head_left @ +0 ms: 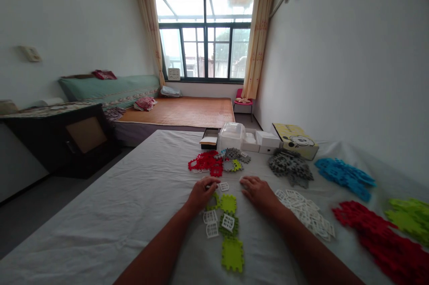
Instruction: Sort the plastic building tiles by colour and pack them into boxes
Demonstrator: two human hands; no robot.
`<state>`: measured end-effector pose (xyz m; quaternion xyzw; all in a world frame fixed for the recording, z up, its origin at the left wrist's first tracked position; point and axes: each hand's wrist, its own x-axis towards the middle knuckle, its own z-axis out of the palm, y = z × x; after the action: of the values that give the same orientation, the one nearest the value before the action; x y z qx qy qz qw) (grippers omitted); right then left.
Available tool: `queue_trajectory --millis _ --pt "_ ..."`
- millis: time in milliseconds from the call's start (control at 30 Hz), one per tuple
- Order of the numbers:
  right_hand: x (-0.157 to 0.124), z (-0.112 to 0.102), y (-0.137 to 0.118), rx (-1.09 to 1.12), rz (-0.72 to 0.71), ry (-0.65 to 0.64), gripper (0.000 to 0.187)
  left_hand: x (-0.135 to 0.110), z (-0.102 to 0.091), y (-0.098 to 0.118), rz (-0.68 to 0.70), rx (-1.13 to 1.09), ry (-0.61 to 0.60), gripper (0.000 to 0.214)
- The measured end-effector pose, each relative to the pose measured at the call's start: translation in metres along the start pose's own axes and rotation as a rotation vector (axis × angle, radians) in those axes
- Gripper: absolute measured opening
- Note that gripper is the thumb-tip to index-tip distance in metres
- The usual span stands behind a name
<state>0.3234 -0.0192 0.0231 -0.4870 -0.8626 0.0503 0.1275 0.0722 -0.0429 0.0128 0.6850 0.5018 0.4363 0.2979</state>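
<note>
My left hand (203, 192) has its thumb and fingers pinched together at the left edge of a small white window-shaped piece (224, 186). A lime green puzzle-edged frame (212, 202) lies partly beneath that hand. Flat on the cloth, my right hand (257, 189) is open with slightly bent fingers, apart from the white piece. Between my forearms are a lime green puzzle tile (228, 203) and a nearer green tile (232, 254). A white window piece (228, 222) rests on a darker green tile (231, 232), with two more white pieces (211, 223) to its left.
Red pieces (205, 161) and grey pieces (233, 155) lie beyond my hands. To the right are piles of grey (290, 167), white (303, 211), blue (346, 176), red (382, 236) and green pieces (409, 218). A clear box (232, 135) and a yellow box (295, 140) stand at the back.
</note>
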Motion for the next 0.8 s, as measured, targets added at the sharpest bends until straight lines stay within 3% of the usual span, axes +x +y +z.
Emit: queue_trajectory --millis 100,300,433,533,667,800 --pt "0.0 -0.006 -0.002 -0.008 0.012 0.001 0.016 0.0 0.001 -0.001 -0.008 -0.018 -0.007 0.025" --pt "-0.003 -0.012 -0.005 -0.071 -0.049 0.054 0.021 0.0 0.001 -0.003 -0.018 -0.025 -0.012 0.026" --pt "-0.011 -0.031 0.01 -0.182 0.161 0.143 0.025 0.0 0.0 -0.004 -0.018 -0.027 -0.005 0.026" --pt "-0.016 -0.046 0.022 -0.243 0.269 0.16 0.017 0.001 0.001 -0.004 -0.022 -0.039 0.006 0.025" --pt "-0.014 -0.04 0.007 -0.14 0.123 0.231 0.028 0.002 0.001 0.001 -0.018 -0.094 0.044 0.025" --pt "-0.004 -0.013 -0.031 0.047 -0.162 0.033 0.046 0.001 0.0 0.007 -0.02 -0.105 0.047 0.024"
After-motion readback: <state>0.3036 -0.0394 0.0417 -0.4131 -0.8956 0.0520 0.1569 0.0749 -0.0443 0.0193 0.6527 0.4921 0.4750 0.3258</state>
